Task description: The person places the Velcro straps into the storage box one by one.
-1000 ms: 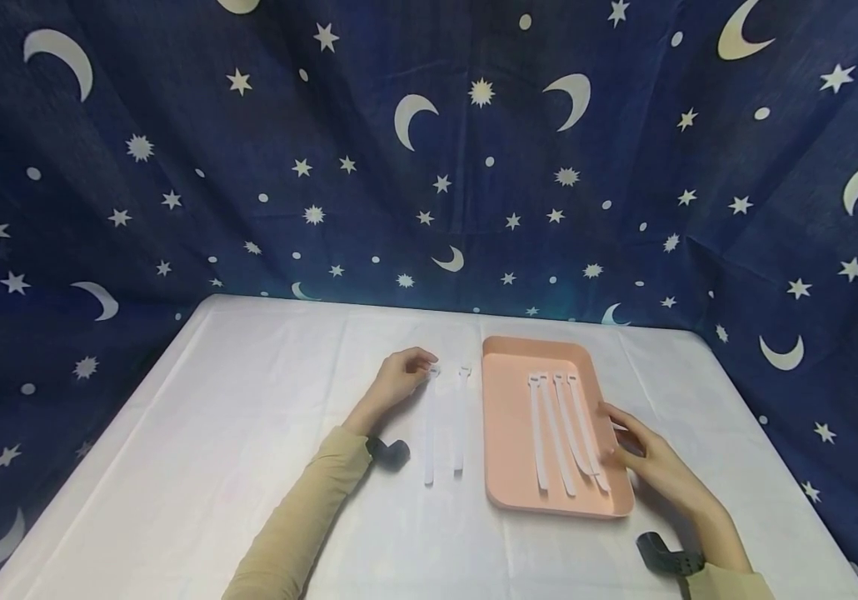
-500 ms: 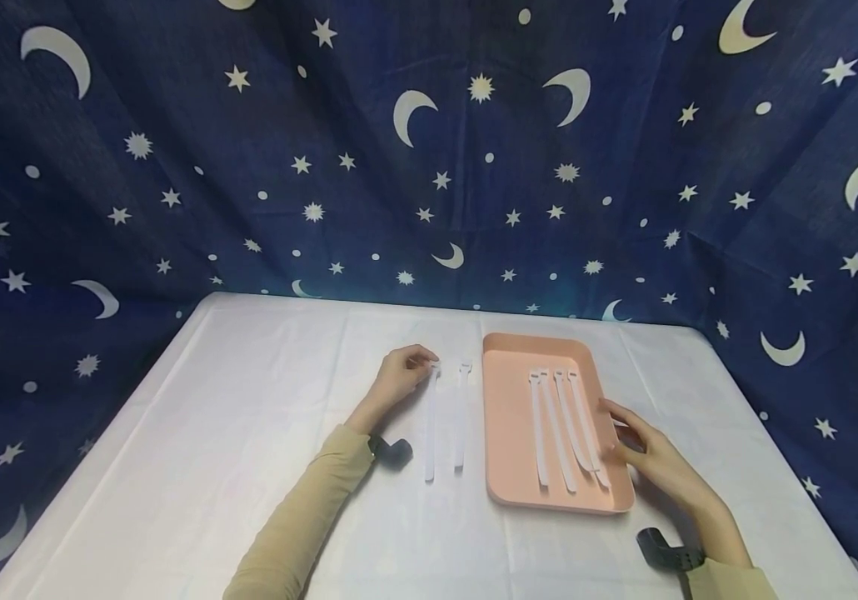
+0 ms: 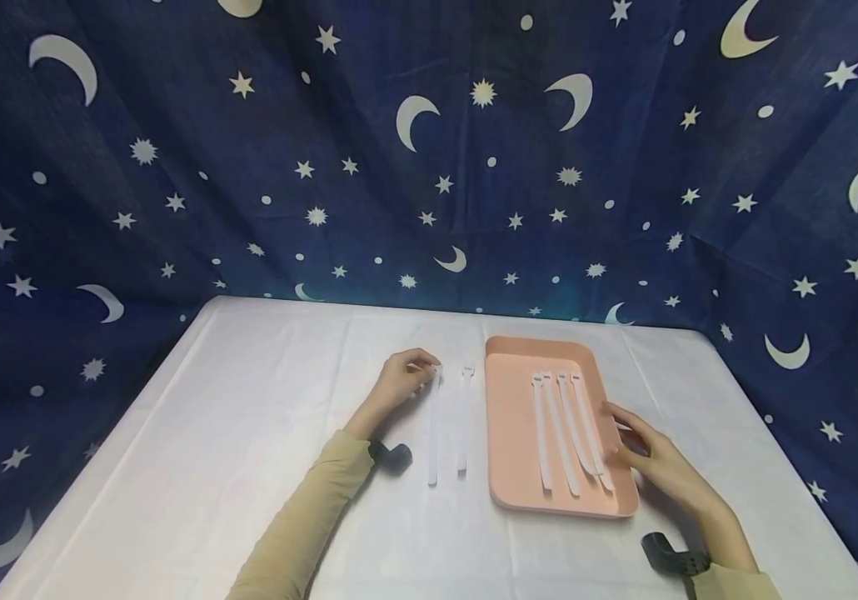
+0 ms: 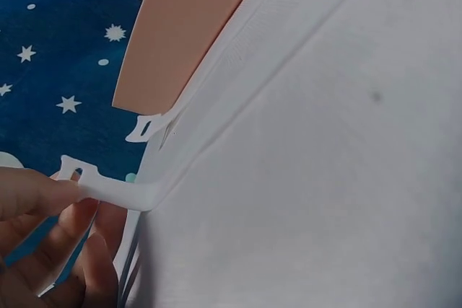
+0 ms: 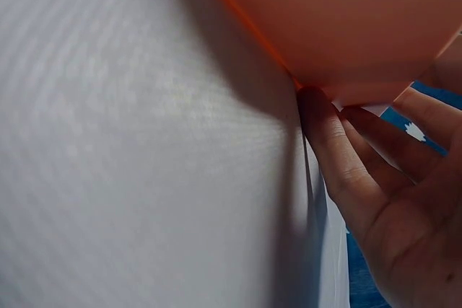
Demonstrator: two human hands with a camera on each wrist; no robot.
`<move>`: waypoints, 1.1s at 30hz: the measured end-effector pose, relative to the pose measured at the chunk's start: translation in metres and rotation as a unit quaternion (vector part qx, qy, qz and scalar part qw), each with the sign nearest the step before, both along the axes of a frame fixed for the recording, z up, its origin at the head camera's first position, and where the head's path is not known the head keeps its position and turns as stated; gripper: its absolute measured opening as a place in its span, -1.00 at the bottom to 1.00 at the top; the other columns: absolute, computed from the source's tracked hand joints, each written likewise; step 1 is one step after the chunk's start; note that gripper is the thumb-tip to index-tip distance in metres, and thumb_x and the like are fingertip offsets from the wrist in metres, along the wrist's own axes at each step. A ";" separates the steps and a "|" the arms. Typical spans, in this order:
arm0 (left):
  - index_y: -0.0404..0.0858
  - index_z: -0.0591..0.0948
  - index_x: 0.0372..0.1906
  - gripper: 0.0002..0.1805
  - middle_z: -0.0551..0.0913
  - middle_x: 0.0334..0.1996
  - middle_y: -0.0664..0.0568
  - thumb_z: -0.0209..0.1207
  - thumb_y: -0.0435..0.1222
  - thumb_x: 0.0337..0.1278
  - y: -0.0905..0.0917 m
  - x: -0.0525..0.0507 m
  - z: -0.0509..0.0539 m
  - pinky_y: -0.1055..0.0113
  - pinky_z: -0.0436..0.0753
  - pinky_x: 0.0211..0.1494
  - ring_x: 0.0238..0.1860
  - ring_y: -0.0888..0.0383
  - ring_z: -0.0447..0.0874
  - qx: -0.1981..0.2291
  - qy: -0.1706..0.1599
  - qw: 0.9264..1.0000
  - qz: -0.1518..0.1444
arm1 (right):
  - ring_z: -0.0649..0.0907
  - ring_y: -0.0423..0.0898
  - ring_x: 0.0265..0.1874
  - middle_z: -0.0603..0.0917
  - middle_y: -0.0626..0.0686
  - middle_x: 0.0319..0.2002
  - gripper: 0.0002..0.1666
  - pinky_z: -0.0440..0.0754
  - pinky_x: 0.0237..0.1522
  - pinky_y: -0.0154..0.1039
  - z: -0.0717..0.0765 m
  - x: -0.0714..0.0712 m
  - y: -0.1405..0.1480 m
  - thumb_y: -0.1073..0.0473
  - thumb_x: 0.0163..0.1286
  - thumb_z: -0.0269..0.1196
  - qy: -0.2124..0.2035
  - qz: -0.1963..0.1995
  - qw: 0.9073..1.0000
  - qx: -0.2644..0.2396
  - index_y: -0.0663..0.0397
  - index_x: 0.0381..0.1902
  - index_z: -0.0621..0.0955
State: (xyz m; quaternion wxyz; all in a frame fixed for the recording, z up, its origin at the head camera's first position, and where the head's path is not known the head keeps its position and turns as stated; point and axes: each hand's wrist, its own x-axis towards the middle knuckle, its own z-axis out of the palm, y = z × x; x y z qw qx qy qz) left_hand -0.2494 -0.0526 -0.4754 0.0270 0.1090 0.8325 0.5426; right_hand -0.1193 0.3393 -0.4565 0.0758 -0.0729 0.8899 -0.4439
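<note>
In the left wrist view, my left hand (image 4: 58, 236) pinches the slotted head of a white hook-and-loop cable tie (image 4: 119, 191) between thumb and fingers. That head is raised, while the strap trails down onto the table. Just right of it in the head view lies a second white cable tie (image 3: 463, 425). Several more cable ties (image 3: 541, 433) lie lengthwise in a shallow pink tray (image 3: 511, 492). At the tray's right side is my right hand (image 3: 661, 467). Its fingertips (image 5: 321, 110) rest against the tray's outer wall, with the fingers loosely spread.
A white cloth covers the table (image 3: 234, 400). Behind it and along the sides hangs a dark blue curtain (image 3: 369, 142) with moons and stars. Each wrist wears a black camera, such as the left wrist camera (image 3: 393, 458).
The held cable tie's head has come up slightly with my left fingers. Both hands and the tray otherwise stay about in place; the head view shifts a little.
</note>
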 end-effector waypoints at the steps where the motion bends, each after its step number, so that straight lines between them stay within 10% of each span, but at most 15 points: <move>1: -0.23 0.68 -0.17 -0.83 0.70 -0.19 -0.13 0.16 -0.40 0.16 0.000 0.000 0.001 0.40 0.59 -0.47 -0.39 0.15 0.65 0.000 0.000 1.000 0.001 | 0.26 0.43 0.35 0.21 0.29 0.44 -0.18 0.24 -0.01 -0.75 0.000 0.000 0.000 0.05 0.36 0.22 0.000 -0.001 1.000 0.002 0.02 0.48 0.16; 33: -0.26 0.68 -0.15 -0.81 0.68 -0.32 -0.19 0.18 -0.43 0.15 0.002 0.018 0.045 0.46 0.54 -0.35 -0.30 -0.23 0.68 0.062 0.049 0.997 -0.002 | 0.28 0.43 0.33 0.24 0.28 0.43 -0.17 0.27 -0.02 -0.73 -0.001 -0.001 0.001 0.03 0.36 0.22 0.002 0.000 1.000 0.020 0.01 0.49 0.15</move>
